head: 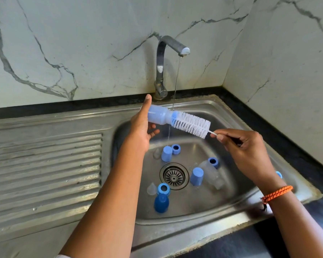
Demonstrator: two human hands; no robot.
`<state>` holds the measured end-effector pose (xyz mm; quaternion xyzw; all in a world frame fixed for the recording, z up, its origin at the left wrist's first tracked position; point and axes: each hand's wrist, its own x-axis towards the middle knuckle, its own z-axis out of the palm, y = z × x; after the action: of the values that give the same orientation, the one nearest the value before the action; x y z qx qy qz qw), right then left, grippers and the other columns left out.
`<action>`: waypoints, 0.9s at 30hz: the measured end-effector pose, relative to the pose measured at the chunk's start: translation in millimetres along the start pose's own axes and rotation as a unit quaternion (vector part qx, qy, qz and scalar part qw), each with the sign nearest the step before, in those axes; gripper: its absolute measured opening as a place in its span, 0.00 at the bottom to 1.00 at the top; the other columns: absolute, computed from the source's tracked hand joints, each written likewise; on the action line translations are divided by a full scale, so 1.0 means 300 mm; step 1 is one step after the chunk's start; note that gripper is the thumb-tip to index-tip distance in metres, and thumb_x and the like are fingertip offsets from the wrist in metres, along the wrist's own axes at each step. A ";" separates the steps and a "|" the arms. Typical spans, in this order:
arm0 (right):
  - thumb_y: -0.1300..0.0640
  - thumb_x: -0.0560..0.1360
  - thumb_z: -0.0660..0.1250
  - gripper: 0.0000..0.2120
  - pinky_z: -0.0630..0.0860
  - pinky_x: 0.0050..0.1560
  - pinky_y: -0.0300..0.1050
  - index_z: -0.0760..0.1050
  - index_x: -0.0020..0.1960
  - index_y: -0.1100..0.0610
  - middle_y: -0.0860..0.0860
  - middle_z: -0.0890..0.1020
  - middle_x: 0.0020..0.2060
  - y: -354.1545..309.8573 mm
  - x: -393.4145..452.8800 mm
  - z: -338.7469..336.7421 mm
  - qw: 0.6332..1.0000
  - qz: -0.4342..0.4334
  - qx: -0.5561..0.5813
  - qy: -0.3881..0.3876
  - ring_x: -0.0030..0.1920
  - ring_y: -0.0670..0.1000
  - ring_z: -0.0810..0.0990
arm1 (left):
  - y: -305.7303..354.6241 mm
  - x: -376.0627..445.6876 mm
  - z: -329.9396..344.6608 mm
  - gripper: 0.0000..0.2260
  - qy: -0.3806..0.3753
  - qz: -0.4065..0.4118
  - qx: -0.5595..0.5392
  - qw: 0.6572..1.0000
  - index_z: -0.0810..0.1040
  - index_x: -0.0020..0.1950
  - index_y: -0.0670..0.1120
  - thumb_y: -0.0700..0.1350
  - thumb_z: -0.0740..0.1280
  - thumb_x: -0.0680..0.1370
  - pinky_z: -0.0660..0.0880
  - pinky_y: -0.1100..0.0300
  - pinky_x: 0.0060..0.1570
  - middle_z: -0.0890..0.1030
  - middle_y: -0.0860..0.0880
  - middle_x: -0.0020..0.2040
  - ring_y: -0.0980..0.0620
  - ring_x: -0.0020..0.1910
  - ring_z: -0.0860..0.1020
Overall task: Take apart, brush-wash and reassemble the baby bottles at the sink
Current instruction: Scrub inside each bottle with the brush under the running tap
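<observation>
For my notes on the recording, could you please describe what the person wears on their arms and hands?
Both hands are bare: the left hand carries no ring or band in view; the right hand has an orange braided wristband. Both forearms are uncovered.

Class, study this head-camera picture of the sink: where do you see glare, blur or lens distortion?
Head view: wide-angle bending curves the sink rim and counter edge; soft daylight glare sits on the tap and the ribbed drainboard; the bottle brush bristles are slightly smeared, while the clear bottle in the basin is hard to read.
</observation>
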<state>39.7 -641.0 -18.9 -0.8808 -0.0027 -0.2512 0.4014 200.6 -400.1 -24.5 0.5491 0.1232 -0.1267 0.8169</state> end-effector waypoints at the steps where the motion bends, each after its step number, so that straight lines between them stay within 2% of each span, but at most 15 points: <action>1: 0.59 0.80 0.72 0.07 0.71 0.44 0.25 0.88 0.53 0.51 0.32 0.85 0.41 0.001 0.001 0.003 1.000 0.000 -0.015 0.015 0.40 0.34 0.82 | 0.002 0.004 -0.006 0.27 0.007 0.000 0.013 1.000 0.82 0.59 0.50 0.69 0.74 0.71 0.79 0.53 0.44 0.86 0.47 0.52 0.48 0.44 0.79; 3: 0.59 0.80 0.72 0.06 0.70 0.43 0.24 0.88 0.53 0.52 0.33 0.85 0.41 0.000 0.001 0.008 0.998 0.002 -0.053 0.033 0.41 0.35 0.82 | 0.010 0.009 -0.021 0.24 -0.004 0.006 0.016 1.000 0.82 0.57 0.49 0.65 0.77 0.71 0.81 0.53 0.42 0.85 0.45 0.51 0.48 0.43 0.79; 5: 0.59 0.80 0.73 0.06 0.72 0.43 0.29 0.88 0.53 0.52 0.35 0.85 0.43 0.003 -0.003 0.011 0.995 0.009 -0.096 0.030 0.42 0.37 0.83 | 0.019 0.010 -0.033 0.21 -0.031 0.028 0.023 0.999 0.82 0.59 0.48 0.59 0.78 0.73 0.84 0.53 0.45 0.86 0.44 0.54 0.45 0.47 0.85; 8: 0.57 0.82 0.71 0.08 0.80 0.47 0.48 0.87 0.55 0.49 0.41 0.88 0.45 0.007 -0.012 0.016 0.986 0.038 -0.157 -0.029 0.44 0.45 0.85 | 0.022 0.012 -0.035 0.15 -0.058 0.061 0.017 0.996 0.82 0.62 0.47 0.48 0.76 0.77 0.84 0.48 0.54 0.85 0.42 0.58 0.43 0.55 0.86; 10: 0.56 0.83 0.69 0.09 0.82 0.48 0.51 0.87 0.57 0.46 0.43 0.88 0.45 0.002 -0.015 0.023 0.980 0.044 -0.178 -0.073 0.44 0.45 0.86 | 0.026 0.009 -0.033 0.09 -0.069 0.058 -0.009 0.996 0.82 0.59 0.46 0.41 0.72 0.79 0.83 0.50 0.55 0.84 0.42 0.59 0.45 0.56 0.85; 12: 0.57 0.83 0.69 0.10 0.82 0.50 0.53 0.87 0.59 0.47 0.45 0.89 0.47 -0.001 -0.013 0.027 0.976 0.033 -0.186 -0.104 0.47 0.48 0.87 | 0.028 0.004 -0.031 0.07 -0.080 0.035 -0.057 0.995 0.80 0.57 0.44 0.38 0.68 0.80 0.83 0.53 0.54 0.84 0.41 0.57 0.47 0.52 0.85; 14: 0.56 0.82 0.70 0.10 0.81 0.52 0.55 0.86 0.61 0.49 0.46 0.89 0.49 -0.004 -0.011 0.026 0.977 0.017 -0.172 -0.126 0.50 0.51 0.87 | 0.027 0.001 -0.028 0.06 -0.093 0.020 -0.096 0.991 0.80 0.56 0.42 0.40 0.69 0.80 0.82 0.50 0.58 0.84 0.39 0.56 0.46 0.52 0.85; 16: 0.57 0.82 0.71 0.10 0.81 0.51 0.54 0.87 0.60 0.51 0.46 0.89 0.48 -0.010 -0.013 0.022 0.985 -0.005 -0.119 -0.124 0.49 0.51 0.87 | 0.031 -0.005 -0.020 0.11 -0.091 0.028 -0.098 0.991 0.80 0.56 0.41 0.44 0.75 0.78 0.81 0.47 0.62 0.84 0.40 0.54 0.44 0.55 0.84; 19: 0.54 0.80 0.69 0.10 0.82 0.55 0.45 0.88 0.58 0.53 0.41 0.88 0.51 -0.024 -0.016 0.009 0.997 -0.025 -0.020 -0.074 0.53 0.42 0.86 | 0.034 -0.010 -0.018 0.20 -0.087 0.033 -0.050 0.994 0.80 0.60 0.44 0.53 0.78 0.75 0.82 0.49 0.57 0.86 0.45 0.51 0.45 0.53 0.85; 21: 0.52 0.80 0.68 0.11 0.80 0.57 0.37 0.87 0.57 0.52 0.38 0.87 0.53 -0.028 -0.016 0.001 0.999 -0.035 -0.019 -0.016 0.56 0.37 0.84 | 0.031 -0.009 -0.024 0.23 -0.088 0.019 0.003 0.996 0.80 0.63 0.49 0.61 0.76 0.74 0.82 0.48 0.56 0.86 0.47 0.54 0.46 0.52 0.85; 23: 0.50 0.81 0.68 0.11 0.79 0.54 0.34 0.87 0.57 0.52 0.39 0.87 0.52 -0.030 -0.013 -0.001 0.998 -0.037 -0.046 0.036 0.53 0.36 0.84 | 0.030 -0.014 -0.025 0.23 -0.073 0.012 0.038 0.997 0.81 0.61 0.52 0.66 0.75 0.73 0.81 0.50 0.50 0.84 0.47 0.54 0.48 0.48 0.80; 25: 0.52 0.82 0.68 0.09 0.77 0.46 0.36 0.87 0.56 0.51 0.40 0.88 0.48 -0.028 -0.011 0.006 0.995 -0.038 -0.077 0.054 0.45 0.38 0.84 | 0.033 -0.018 -0.022 0.21 -0.063 0.011 0.024 0.998 0.81 0.59 0.51 0.63 0.76 0.74 0.82 0.52 0.46 0.82 0.46 0.54 0.49 0.45 0.78; 27: 0.53 0.83 0.68 0.07 0.75 0.40 0.43 0.85 0.54 0.49 0.41 0.86 0.41 -0.014 -0.010 0.015 0.994 -0.018 -0.105 0.038 0.38 0.43 0.81 | 0.037 -0.019 -0.023 0.19 -0.069 0.021 -0.007 0.997 0.80 0.61 0.49 0.56 0.77 0.75 0.83 0.53 0.46 0.82 0.44 0.55 0.48 0.44 0.80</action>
<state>38.3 -634.3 -19.7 -0.9075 0.0236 -0.2909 0.3023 198.7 -389.4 -15.5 0.5360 0.0561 -0.1466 0.8295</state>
